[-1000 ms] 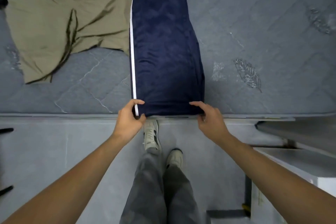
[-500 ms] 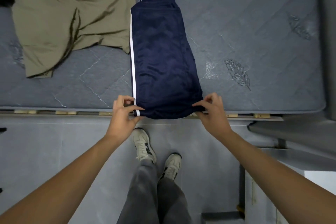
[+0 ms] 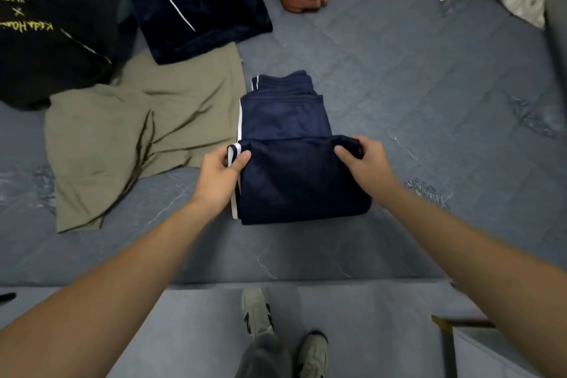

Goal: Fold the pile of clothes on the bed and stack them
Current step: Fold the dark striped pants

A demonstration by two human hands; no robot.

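Folded up from the bed edge, the trousers' (image 3: 294, 175) hem now lies mid-length. Left hand (image 3: 219, 175) and right hand (image 3: 365, 163) pinch its corners; bare mattress (image 3: 429, 101) lies right.

Both bare forearms reached forward and slightly inward from the lower corners of the view. The left hand (image 3: 221, 175) was curled, thumb on top and fingers tucked beneath, pinching the left corner of the navy trousers (image 3: 294, 181). The right hand (image 3: 363, 163) mirrored it, thumb over the fold's right corner, fingers wrapped around the edge. Wrists were straight, knuckles facing up.
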